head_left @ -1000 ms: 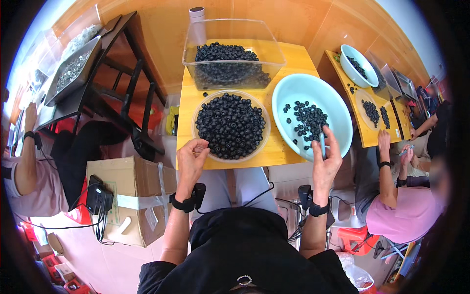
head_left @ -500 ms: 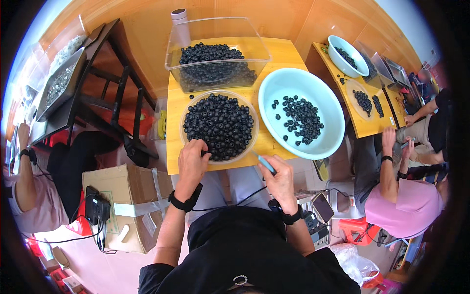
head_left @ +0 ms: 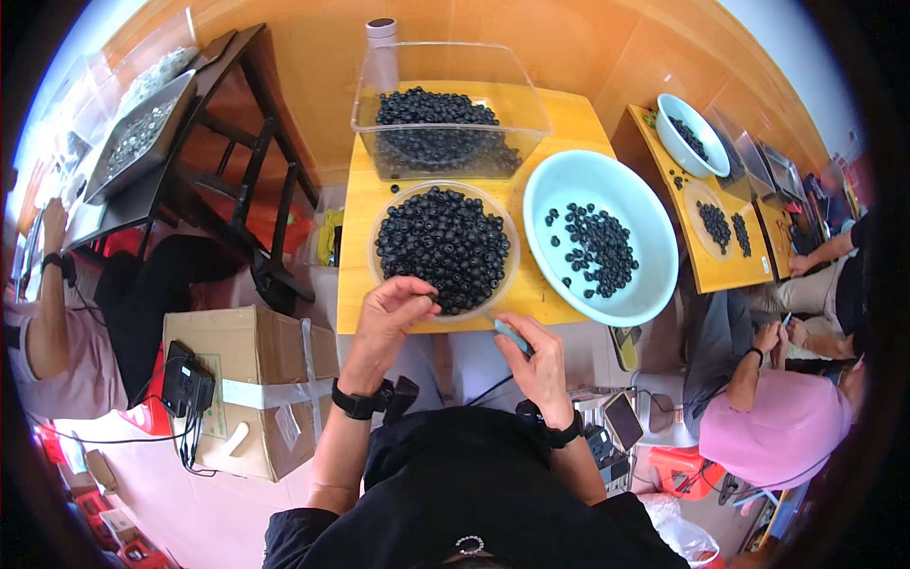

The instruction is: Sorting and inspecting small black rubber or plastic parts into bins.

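My left hand (head_left: 394,317) is at the near edge of a round shallow tray (head_left: 513,270) heaped with small black round parts (head_left: 444,248) that have holes in them. Thumb and index finger are pinched on one small black part (head_left: 433,298), mostly covered by the fingertips. My right hand (head_left: 538,363) grips a slim tool with a light blue handle (head_left: 513,336), its thin tip pointing toward the left hand; what kind of tip it is cannot be made out. To the right, a pale blue basin (head_left: 654,275) holds more of these black parts, spread loosely over its bottom.
Behind the tray stands a clear plastic bin (head_left: 531,123) with many black parts, and a lidded bottle (head_left: 382,57) behind it. A taped cardboard box (head_left: 256,379) is at the left. Co-workers sit on both sides, with another basin (head_left: 718,161) on the right-hand table.
My left hand has lifted back from the heap with a black part pinched in its fingers. My right hand has turned a little, keeping the blue-handled tool. The view has shifted slightly.
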The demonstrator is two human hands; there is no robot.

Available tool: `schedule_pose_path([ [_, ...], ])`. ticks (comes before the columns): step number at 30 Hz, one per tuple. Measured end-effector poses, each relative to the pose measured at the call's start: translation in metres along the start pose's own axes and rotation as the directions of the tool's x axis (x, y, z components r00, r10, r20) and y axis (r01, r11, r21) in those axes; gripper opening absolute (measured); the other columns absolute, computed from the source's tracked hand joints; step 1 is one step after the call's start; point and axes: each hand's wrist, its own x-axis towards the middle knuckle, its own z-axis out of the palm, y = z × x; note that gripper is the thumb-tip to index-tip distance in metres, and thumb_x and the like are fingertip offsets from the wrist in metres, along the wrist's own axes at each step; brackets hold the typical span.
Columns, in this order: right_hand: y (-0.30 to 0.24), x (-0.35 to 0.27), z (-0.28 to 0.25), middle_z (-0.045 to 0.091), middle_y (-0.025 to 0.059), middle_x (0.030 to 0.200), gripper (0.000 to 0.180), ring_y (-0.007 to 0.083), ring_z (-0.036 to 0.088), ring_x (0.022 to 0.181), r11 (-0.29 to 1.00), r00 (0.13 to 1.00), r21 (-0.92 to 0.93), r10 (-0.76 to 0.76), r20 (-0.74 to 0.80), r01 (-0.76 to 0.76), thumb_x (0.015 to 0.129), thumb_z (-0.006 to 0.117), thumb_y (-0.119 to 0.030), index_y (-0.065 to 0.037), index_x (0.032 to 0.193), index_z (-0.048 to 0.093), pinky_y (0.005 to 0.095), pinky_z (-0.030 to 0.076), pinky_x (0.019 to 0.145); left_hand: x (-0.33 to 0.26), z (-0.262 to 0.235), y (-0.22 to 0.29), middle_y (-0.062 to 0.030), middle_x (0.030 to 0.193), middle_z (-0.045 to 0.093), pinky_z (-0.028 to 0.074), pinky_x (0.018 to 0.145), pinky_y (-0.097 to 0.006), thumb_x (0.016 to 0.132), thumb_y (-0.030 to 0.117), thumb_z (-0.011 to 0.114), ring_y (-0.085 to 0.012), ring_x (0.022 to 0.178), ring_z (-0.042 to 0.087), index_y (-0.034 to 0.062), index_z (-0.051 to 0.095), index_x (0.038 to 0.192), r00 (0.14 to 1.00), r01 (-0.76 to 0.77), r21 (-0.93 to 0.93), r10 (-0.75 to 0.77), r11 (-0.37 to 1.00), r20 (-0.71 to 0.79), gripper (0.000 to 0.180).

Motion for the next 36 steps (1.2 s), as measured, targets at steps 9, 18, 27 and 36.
schedule_pose_path([
  [9,-0.021,0.010,0.013,0.062,0.0104,0.076,0.022,0.0251,0.059,0.057,0.987,0.975,-0.063,-0.137,0.177,0.150,0.081,0.065,-0.009,-0.004,0.103,0.065,0.0321,0.044,0.050,-0.009,0.008,-0.008,-0.0076,0.098,0.064,0.054,0.078,-0.025,0.086,0.003,0.061,-0.0139,0.086,0.064,0.0024,0.059,0.105,0.983,0.146,-0.230,-0.114,0.962,0.147,0.019],
  [18,-0.019,0.010,0.015,0.058,0.0095,0.071,0.025,0.0288,0.059,0.058,0.955,0.962,-0.170,-0.217,0.163,0.244,0.081,0.067,-0.012,-0.006,0.105,0.064,0.0360,0.045,0.050,-0.012,0.006,-0.016,-0.0075,0.096,0.064,0.054,0.075,-0.023,0.087,0.006,0.060,-0.0124,0.085,0.064,0.0039,0.057,0.104,0.968,0.222,-0.377,-0.156,0.899,0.198,0.017],
  [27,-0.017,0.011,0.015,0.056,0.0091,0.069,0.024,0.0278,0.058,0.057,0.964,0.967,-0.148,-0.196,0.161,0.220,0.081,0.067,-0.012,-0.006,0.104,0.065,0.0350,0.044,0.049,-0.014,0.009,-0.018,-0.0065,0.093,0.065,0.054,0.072,-0.022,0.087,0.005,0.061,-0.0119,0.080,0.064,0.0046,0.058,0.101,0.960,0.271,-0.442,-0.204,0.855,0.193,0.015],
  [36,0.011,0.017,0.018,0.056,0.0103,0.068,0.022,0.0271,0.058,0.057,0.925,0.948,-0.207,-0.314,0.052,0.318,0.082,0.065,-0.011,-0.005,0.103,0.066,0.0353,0.045,0.051,-0.017,0.007,-0.012,-0.0068,0.091,0.064,0.054,0.069,-0.021,0.085,0.006,0.064,-0.0128,0.078,0.064,0.0038,0.059,0.097,0.939,0.307,-0.416,-0.203,0.856,0.277,0.014],
])
